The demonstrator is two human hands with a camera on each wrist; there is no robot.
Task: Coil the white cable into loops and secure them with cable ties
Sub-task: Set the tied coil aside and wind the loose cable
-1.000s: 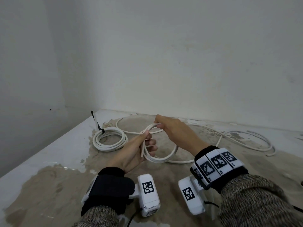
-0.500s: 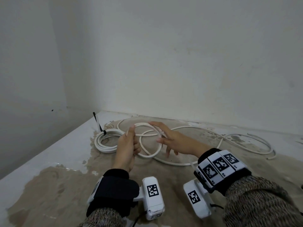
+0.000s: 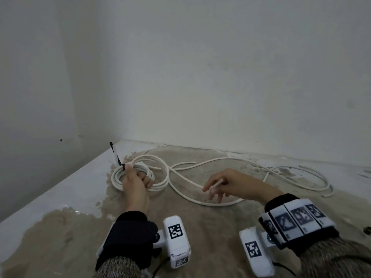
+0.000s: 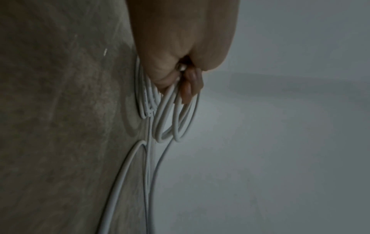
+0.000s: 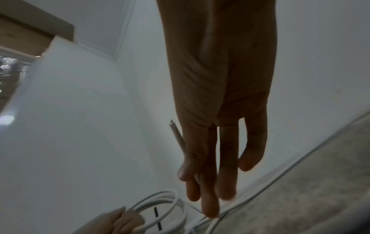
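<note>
Black cable tie (image 3: 118,159): thin plastic strip, cinched round the far-left edge of the coil, its tail standing nearly upright with a slight lean to the left.

White cable (image 3: 181,177): round, smooth-jacketed. At left it is wound into a flat, roughly circular coil (image 3: 136,177) of several turns lying on the floor (image 3: 60,237); the floor is brown and mottled with pale patches along the wall side. From the coil the loose length runs rightward in wide, lazy curves toward the far right, its long axis left to right.

Left hand (image 3: 135,184): fingers curled round the gathered turns at the coil's near side, gripping them; the left wrist view shows several loops (image 4: 170,120) bunched under the fingers (image 4: 190,85).

Wrist units: white blocks on black straps, each bearing a black-and-white square code marker (image 3: 176,231); no readable writing.

Right hand (image 3: 230,184): hovers over the loose run, well apart from the coil. Thumb and forefinger pinch a short stretch of cable near its cut end (image 5: 177,134), which points up and back past the thumb; the remaining fingers (image 5: 252,150) hang straight and slightly parted.

Sleeves: grey knitted wool (image 3: 331,261).
</note>
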